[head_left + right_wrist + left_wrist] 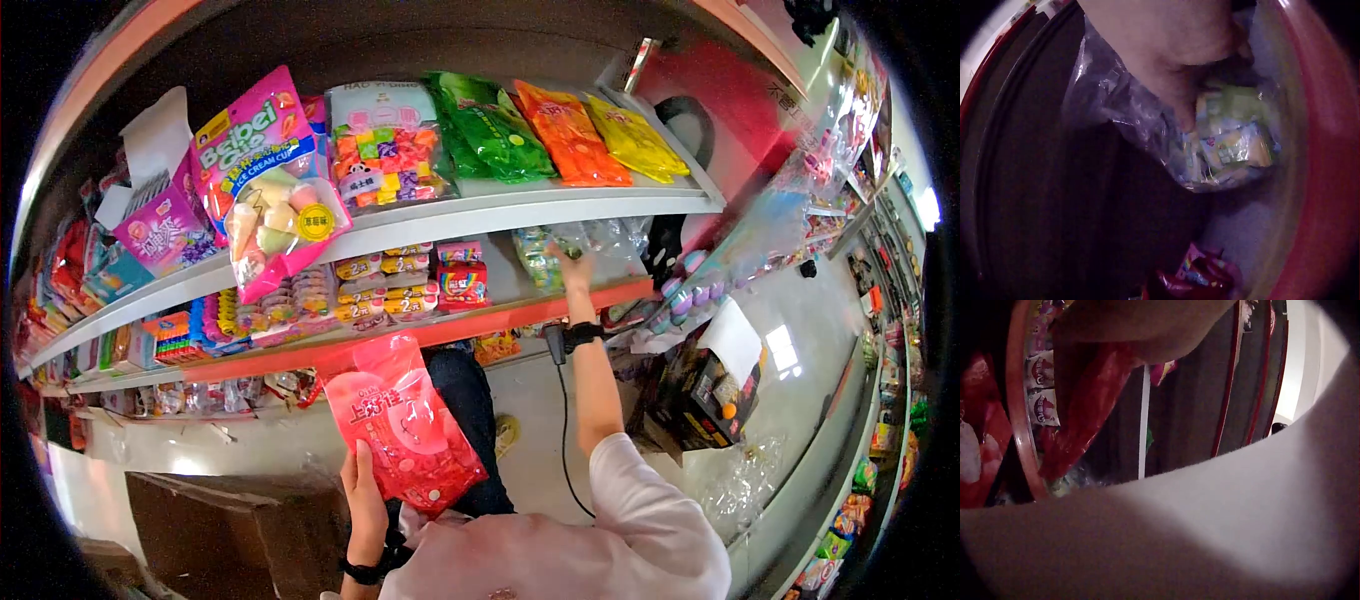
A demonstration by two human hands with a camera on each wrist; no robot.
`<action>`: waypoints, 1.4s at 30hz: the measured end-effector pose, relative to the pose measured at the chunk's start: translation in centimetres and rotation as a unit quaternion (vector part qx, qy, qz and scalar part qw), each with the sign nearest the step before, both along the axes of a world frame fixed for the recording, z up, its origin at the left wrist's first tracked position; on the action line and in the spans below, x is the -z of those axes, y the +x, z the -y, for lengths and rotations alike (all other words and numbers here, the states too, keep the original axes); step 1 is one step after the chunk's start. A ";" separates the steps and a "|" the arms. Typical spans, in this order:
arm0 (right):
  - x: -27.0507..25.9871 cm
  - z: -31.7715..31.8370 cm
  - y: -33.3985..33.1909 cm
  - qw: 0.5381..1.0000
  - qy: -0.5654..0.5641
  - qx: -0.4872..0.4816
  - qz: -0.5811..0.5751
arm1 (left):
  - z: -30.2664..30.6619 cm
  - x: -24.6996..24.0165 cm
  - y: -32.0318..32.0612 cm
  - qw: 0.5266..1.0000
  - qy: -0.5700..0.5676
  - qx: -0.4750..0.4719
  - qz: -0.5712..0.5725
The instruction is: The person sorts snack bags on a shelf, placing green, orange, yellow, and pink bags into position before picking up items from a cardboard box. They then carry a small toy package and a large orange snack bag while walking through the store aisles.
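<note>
My left hand [365,495] holds a pink-red candy bag [405,430] by its lower left edge, in front of the shelves. In the left wrist view part of a red bag [1094,406] hangs below the hand [1154,331], and the fingertips are hidden. On the lower shelf my right hand [576,272] grips a clear plastic bag [620,240]. Small green and yellow packets [538,258] lie inside it. Seen from the right wrist, the thumb of the hand [1179,44] presses down against the packets [1238,147], and the other fingers bend over the plastic.
Candy bags in green [490,130], orange [572,135] and yellow [635,138] lie on the upper shelf. Red-wrapped sweets [463,280] sit left of the right hand. A red-edged shelf lip [450,330] runs below. An open black carton [700,400] stands on the floor.
</note>
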State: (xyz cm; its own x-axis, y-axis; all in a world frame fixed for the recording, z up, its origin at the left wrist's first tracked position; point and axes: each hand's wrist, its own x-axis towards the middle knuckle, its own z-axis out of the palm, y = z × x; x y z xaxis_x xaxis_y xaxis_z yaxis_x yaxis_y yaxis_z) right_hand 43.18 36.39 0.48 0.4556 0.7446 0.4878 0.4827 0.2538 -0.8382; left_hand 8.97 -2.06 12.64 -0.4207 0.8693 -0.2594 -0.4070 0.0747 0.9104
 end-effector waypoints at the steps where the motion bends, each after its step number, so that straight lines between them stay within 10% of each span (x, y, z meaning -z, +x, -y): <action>1: 1.7 -1.9 1.9 0.999 -0.026 -0.020 -0.005 | 0.0 0.0 -0.1 1.000 -0.007 0.005 0.003; 8: -2.0 -0.8 3.4 0.996 -0.044 -0.065 -0.052 | -5.1 -4.0 -5.5 0.986 -0.003 0.054 -0.157; 10: 3.4 -5.5 7.2 0.995 -0.080 0.049 0.032 | -9.0 -3.2 -9.3 0.952 0.058 0.034 -0.298; 15: -2.8 -1.6 5.4 0.981 -0.169 0.069 -0.067 | -15.4 -10.0 -11.4 0.967 0.154 -0.037 -0.199; 18: 2.4 -5.7 8.9 0.996 0.028 0.054 -0.066 | -16.5 -13.7 -10.4 0.979 0.164 0.007 -0.116; 21: 1.7 -5.5 9.2 0.948 0.056 -0.015 -0.312 | -17.9 -14.8 -11.5 0.978 0.173 0.050 -0.105; 29: 1.2 -5.3 10.8 0.969 0.061 0.208 0.118 | -22.9 -19.6 -15.3 0.950 0.135 0.195 -0.204; 31: 1.0 -6.0 12.1 0.945 0.128 0.065 -0.294 | -23.6 -19.7 -15.7 0.951 0.115 0.188 -0.219; 33: 1.0 -6.2 12.4 0.925 0.114 0.041 -0.360 | -24.3 -19.7 -16.0 0.952 0.111 0.186 -0.215; 36: -2.2 -3.0 10.5 0.980 -0.026 0.191 0.050 | -24.7 -19.1 -16.8 0.957 0.125 0.186 -0.186; 42: -0.4 -4.8 13.2 0.922 0.151 0.295 0.202 | -24.6 -17.8 -17.3 0.960 0.140 0.165 -0.179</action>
